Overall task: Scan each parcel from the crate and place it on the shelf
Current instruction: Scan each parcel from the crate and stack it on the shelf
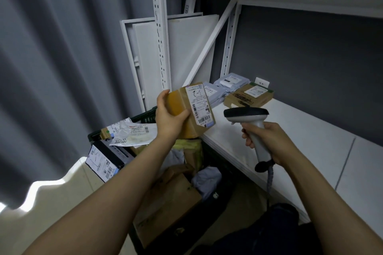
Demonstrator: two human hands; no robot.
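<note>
My left hand [169,117] grips a small brown cardboard parcel [191,109] above the crate, its white label with barcodes turned toward the scanner. A little to the right, my right hand [267,137] holds a grey handheld barcode scanner [247,115] by its handle, its dark head pointing at the label. The black crate [145,117] below holds several parcels: cardboard boxes, plastic mailers, a black box. On the white shelf [300,141] at the right lie a flat brown box [248,96] and several grey mailer bags [230,84] at the far end.
White shelf uprights [160,27] and loose shelf boards [186,51] lean against the wall behind the crate. A grey curtain [51,68] hangs at the left. The scanner's coiled cable [270,178] drops beside the shelf edge. My dark-clothed knee [275,223] is at the bottom.
</note>
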